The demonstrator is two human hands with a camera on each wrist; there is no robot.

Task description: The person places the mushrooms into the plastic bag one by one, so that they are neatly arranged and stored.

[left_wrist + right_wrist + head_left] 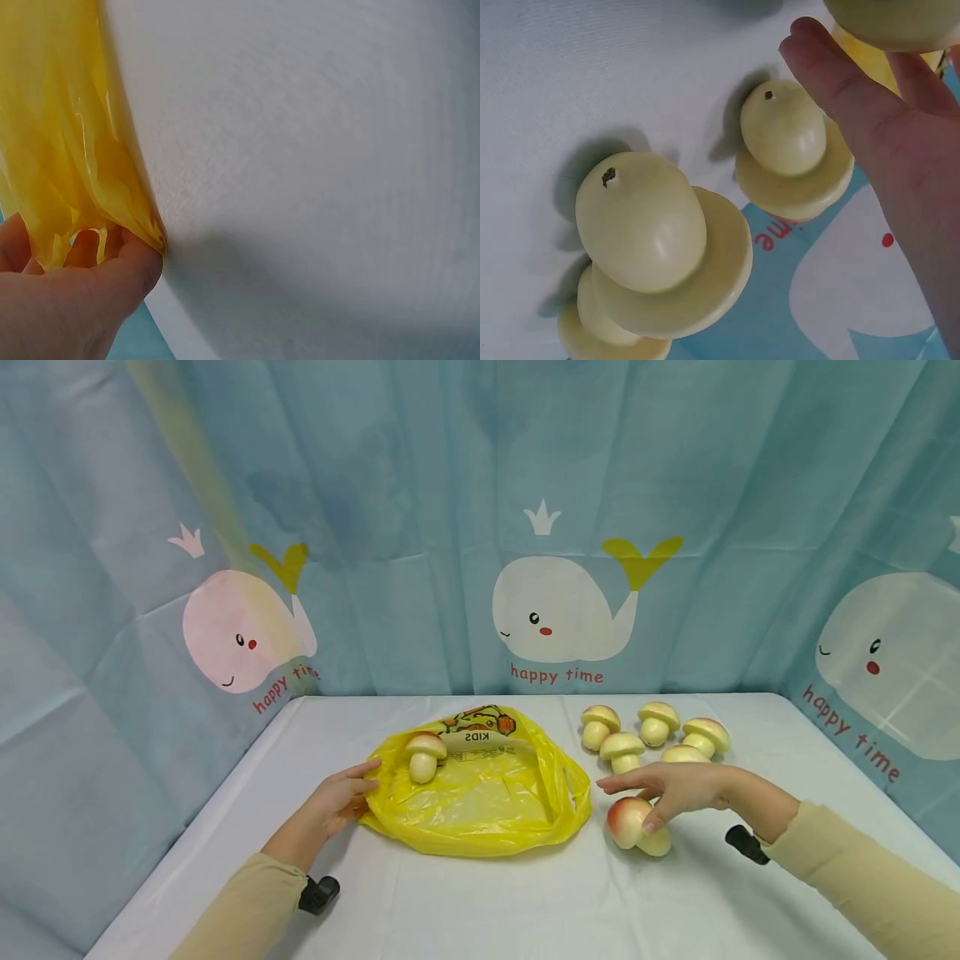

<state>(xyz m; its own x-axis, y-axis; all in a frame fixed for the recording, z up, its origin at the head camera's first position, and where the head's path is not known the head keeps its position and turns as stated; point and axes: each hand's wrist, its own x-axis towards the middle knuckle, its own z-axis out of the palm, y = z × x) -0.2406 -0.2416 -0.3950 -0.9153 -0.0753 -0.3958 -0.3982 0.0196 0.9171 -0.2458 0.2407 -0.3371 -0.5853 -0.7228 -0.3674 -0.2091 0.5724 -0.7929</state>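
Observation:
My left hand [341, 797] pinches the left edge of a yellow plastic bag [480, 842]. In the left wrist view, the bag's gathered film [82, 165] lies between my thumb and fingers. A toy mushroom [424, 762] sits within the bag's outline, at its left side; its cap is reddish on top. Right of the bag, my right hand [686, 789] holds another toy mushroom [627, 821] from above, the thumb on its near side. This mushroom's pale underside [900, 22] shows at the top of the right wrist view, by the fingers, some of which are hidden.
Several more toy mushrooms, including one at the back [658, 724], stand in a group beyond my right hand. A white cloth [457, 902] covers the table. Behind it hangs a blue curtain [420, 527] printed with whales.

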